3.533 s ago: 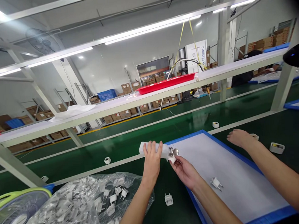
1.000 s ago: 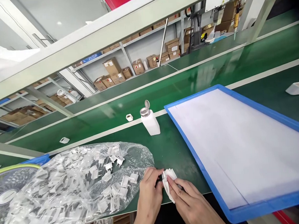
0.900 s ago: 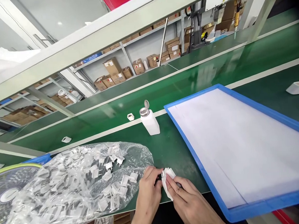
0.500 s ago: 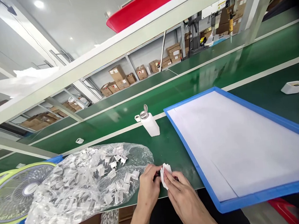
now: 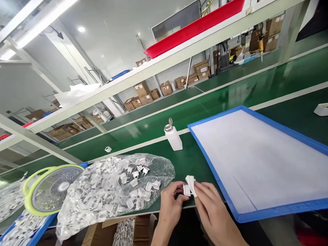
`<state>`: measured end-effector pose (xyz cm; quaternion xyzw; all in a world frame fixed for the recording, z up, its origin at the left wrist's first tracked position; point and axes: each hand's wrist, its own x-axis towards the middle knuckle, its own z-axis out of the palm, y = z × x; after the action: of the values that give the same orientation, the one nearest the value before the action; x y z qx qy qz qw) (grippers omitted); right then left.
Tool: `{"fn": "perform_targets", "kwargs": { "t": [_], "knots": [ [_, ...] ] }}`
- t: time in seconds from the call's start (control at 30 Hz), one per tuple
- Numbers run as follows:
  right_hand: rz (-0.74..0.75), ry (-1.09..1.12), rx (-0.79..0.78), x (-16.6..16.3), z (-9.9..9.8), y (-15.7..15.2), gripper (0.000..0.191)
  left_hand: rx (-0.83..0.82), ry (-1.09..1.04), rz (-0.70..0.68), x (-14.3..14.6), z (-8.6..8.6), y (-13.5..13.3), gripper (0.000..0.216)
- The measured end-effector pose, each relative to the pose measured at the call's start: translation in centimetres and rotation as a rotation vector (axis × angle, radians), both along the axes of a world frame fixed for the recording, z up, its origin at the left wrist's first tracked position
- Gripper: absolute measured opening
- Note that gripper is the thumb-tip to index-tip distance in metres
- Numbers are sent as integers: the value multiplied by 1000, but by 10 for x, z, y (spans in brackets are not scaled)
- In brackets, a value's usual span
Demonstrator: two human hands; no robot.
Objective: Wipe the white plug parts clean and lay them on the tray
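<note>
My left hand point(image 5: 171, 201) pinches a small white plug part point(image 5: 186, 190) near the front edge of the green bench. My right hand point(image 5: 209, 204) presses a folded white wipe point(image 5: 191, 183) against that part. Both hands are closed around what they hold. A clear plastic bag of several white plug parts point(image 5: 112, 185) lies just left of my hands. A white dispenser bottle with a metal flip top point(image 5: 173, 136) stands upright further back on the bench.
A blue-rimmed tray with a white liner point(image 5: 279, 210) lies to the right. A green-rimmed fan point(image 5: 51, 186) rests at the left on a blue tray of parts point(image 5: 13, 234). Small white housings point(image 5: 325, 109) sit on the conveyor belt point(image 5: 233, 91). A red tray point(image 5: 195, 27) sits on the overhead shelf.
The view has tilted up and shifted left, showing more of the fan. My hands keep rubbing the wipe on the plug part; the small housing on the belt has drifted left.
</note>
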<state>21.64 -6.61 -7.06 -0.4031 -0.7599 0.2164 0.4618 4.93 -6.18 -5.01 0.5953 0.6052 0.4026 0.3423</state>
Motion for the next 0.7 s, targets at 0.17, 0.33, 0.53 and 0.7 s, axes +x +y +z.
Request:
{"fn": "perform_targets", "kwargs": {
  "t": [0.17, 0.33, 0.53, 0.7],
  "knots": [
    [99, -104, 262, 10, 11, -10, 53, 125, 140, -5, 15, 24, -18, 48],
    [139, 148, -133, 16, 29, -3, 35, 264, 207, -57, 21, 36, -31, 60],
    [101, 878, -953, 21, 48, -5, 36, 363, 153, 1, 33, 44, -35, 43],
    [129, 1120, -1129, 12, 37, -16, 39, 312, 2, 127, 48, 45, -30, 37]
  ]
}}
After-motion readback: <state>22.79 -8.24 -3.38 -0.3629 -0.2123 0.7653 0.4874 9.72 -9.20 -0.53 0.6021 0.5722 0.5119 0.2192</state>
